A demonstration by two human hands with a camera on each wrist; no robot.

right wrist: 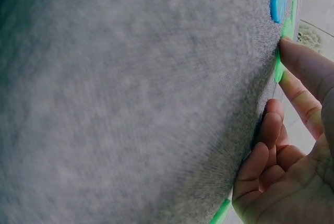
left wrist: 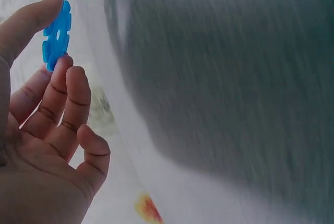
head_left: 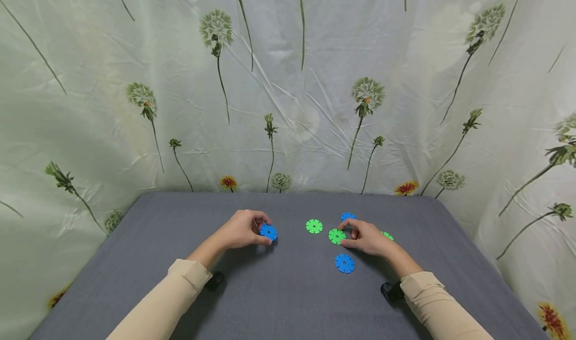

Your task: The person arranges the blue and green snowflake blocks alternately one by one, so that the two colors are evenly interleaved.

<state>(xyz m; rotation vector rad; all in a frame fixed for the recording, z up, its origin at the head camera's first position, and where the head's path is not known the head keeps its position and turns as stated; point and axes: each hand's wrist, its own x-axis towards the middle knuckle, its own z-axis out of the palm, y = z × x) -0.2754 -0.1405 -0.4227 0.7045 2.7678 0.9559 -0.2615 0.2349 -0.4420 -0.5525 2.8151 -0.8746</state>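
My left hand [head_left: 242, 228] pinches a blue notched plastic disc [head_left: 268, 231] between thumb and fingertips, held up above the table. In the left wrist view that blue disc [left wrist: 57, 36] shows nearly edge-on, with the other fingers loosely bent below it. Over on the right, my right hand [head_left: 366, 237] has thumb and index finger at the edges of a green notched disc [head_left: 335, 236], pinching it at the table surface. The right wrist view shows this green disc [right wrist: 278, 68] edge-on by the thumb, the remaining fingers curled near the cloth.
Another green disc [head_left: 314, 226] lies between the hands. One blue disc [head_left: 344, 263] lies nearer me, and a second blue disc [head_left: 348, 216] lies behind the right hand. A green disc [head_left: 388, 235] is partly hidden by that hand. A floral curtain [head_left: 306, 105] hangs behind the grey table [head_left: 279, 300].
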